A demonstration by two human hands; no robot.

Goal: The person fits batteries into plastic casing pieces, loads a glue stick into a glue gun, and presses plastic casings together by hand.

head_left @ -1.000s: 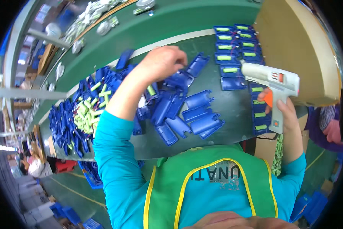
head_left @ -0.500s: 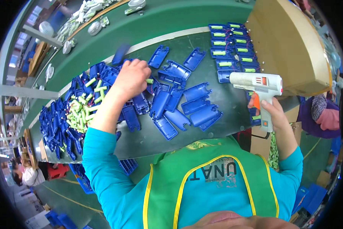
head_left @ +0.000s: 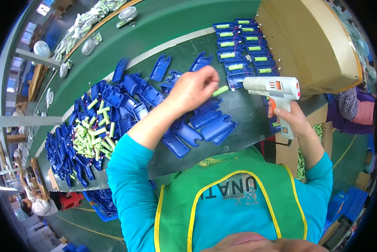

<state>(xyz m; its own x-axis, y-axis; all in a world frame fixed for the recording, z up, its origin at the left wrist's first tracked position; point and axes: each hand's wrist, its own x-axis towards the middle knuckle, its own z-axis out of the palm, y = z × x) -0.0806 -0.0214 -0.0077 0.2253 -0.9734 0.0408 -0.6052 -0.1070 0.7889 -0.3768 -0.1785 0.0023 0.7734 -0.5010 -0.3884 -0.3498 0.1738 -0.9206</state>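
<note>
My left hand (head_left: 193, 87) is raised over the green table (head_left: 167, 25) and pinches a small light-green cylindrical battery (head_left: 220, 90) that points toward the glue gun. My right hand (head_left: 291, 118) grips the handle of a white glue gun (head_left: 274, 86) with an orange trigger, nozzle aimed left. Below my left hand lie loose blue plastic shells (head_left: 205, 126). Beyond the gun, rows of blue shells with green batteries fitted in them (head_left: 241, 46) are laid out in order.
A heap of blue shells (head_left: 71, 147) mixed with loose green batteries (head_left: 94, 136) covers the table's left part. A large brown cardboard box (head_left: 310, 42) stands at the right. White fan parts (head_left: 87, 46) lie on the far side. Another person's sleeve (head_left: 356, 111) shows at the right edge.
My left hand went from the shells to the pile at the left, then rose back toward the glue gun with a green battery. The glue gun dropped slightly and stayed at the right.
</note>
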